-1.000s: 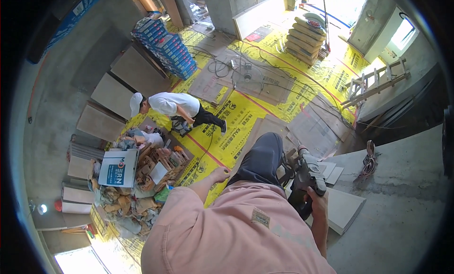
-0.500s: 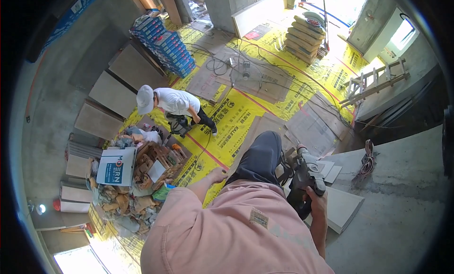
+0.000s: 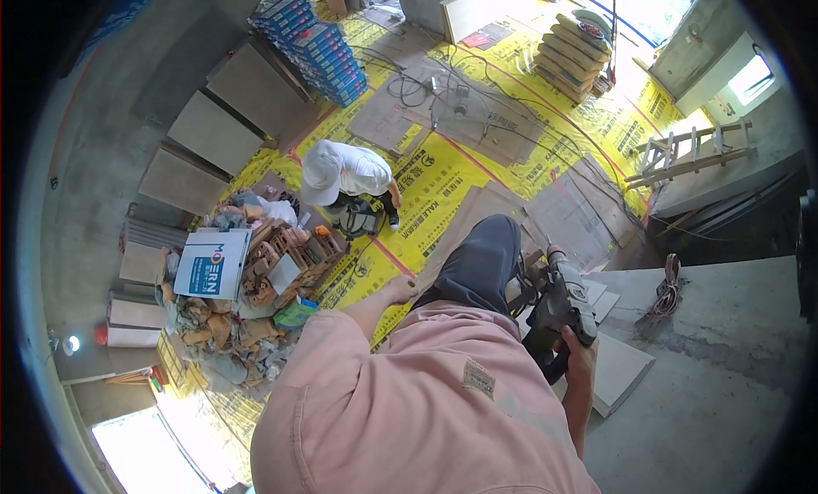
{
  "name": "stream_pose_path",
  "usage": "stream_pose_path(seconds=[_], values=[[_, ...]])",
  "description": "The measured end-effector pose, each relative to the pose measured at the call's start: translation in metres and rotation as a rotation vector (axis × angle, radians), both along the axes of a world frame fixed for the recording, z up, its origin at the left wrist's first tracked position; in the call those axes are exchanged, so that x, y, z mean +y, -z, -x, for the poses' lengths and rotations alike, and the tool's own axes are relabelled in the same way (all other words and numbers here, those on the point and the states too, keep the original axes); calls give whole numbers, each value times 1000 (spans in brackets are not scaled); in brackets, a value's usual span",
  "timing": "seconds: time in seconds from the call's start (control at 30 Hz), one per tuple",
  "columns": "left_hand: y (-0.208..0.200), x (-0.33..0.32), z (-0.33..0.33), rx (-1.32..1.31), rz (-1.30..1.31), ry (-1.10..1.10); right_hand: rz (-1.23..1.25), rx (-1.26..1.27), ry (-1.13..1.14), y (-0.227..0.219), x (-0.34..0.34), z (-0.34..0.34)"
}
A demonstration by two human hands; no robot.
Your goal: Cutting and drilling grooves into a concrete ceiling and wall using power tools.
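A dark rotary hammer drill (image 3: 562, 300) is in my right hand (image 3: 581, 358), which is wrapped round its rear grip. The drill's red-brown nose points forward, away from me, beside my right leg; a coiled dark cable hangs next to it. My left hand (image 3: 397, 290) hangs low by my left thigh, over the yellow floor sheet. Its fingers are too small and foreshortened to read. Ahead on the left, another person (image 3: 360, 170) in a white cap and white shirt bends over a dark machine or bag (image 3: 354, 218).
Left of me lies a rubble heap (image 3: 230, 345) of sacks and broken bricks, with a white-and-blue box (image 3: 212, 264) on top. Large boards (image 3: 215, 132) lean along the left wall. Blue boxes (image 3: 315, 60), stacked bags (image 3: 573, 58), loose cables (image 3: 409, 89) and a wooden ladder (image 3: 692, 152) stand farther off.
The other person has moved right and nearer to me with the dark machine. My view has shifted slightly. My right hand still holds the drill, and my left arm stays low.
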State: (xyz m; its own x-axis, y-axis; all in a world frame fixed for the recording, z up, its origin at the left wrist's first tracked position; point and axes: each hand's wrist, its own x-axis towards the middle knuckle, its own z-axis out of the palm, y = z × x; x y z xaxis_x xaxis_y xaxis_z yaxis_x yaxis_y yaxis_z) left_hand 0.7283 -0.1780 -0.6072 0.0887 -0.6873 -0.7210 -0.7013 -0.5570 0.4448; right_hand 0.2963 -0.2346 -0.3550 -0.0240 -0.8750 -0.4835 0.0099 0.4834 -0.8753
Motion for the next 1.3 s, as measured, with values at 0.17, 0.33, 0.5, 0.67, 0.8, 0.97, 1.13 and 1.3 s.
stream_pose_path(seconds=[0.17, 0.33, 0.5, 0.67, 0.8, 0.97, 1.13, 1.3], values=[[-7, 0, 1, 11, -2, 22, -15, 23, 30, 1, 1, -1], [0, -1, -1, -1, 35, 31, -18, 21, 4, 2, 2, 1], [10, -2, -2, 7, -15, 19, 2, 14, 14, 0, 1, -1], [7, -1, 2, 4, -19, 8, -41, 36, 38, -2, 1, -2], [10, -2, 1, 14, -40, 9, -28, 18, 14, 3, 1, 2], [-2, -11, 3, 43, -22, 34, -9, -2, -10, 0, 0, 1], [4, -12, 1, -27, 38, 93, -18, -4, -4, 5, 2, 0], [33, 5, -4, -30, 129, 60, 11, 3, -32, 19, 1, 7]])
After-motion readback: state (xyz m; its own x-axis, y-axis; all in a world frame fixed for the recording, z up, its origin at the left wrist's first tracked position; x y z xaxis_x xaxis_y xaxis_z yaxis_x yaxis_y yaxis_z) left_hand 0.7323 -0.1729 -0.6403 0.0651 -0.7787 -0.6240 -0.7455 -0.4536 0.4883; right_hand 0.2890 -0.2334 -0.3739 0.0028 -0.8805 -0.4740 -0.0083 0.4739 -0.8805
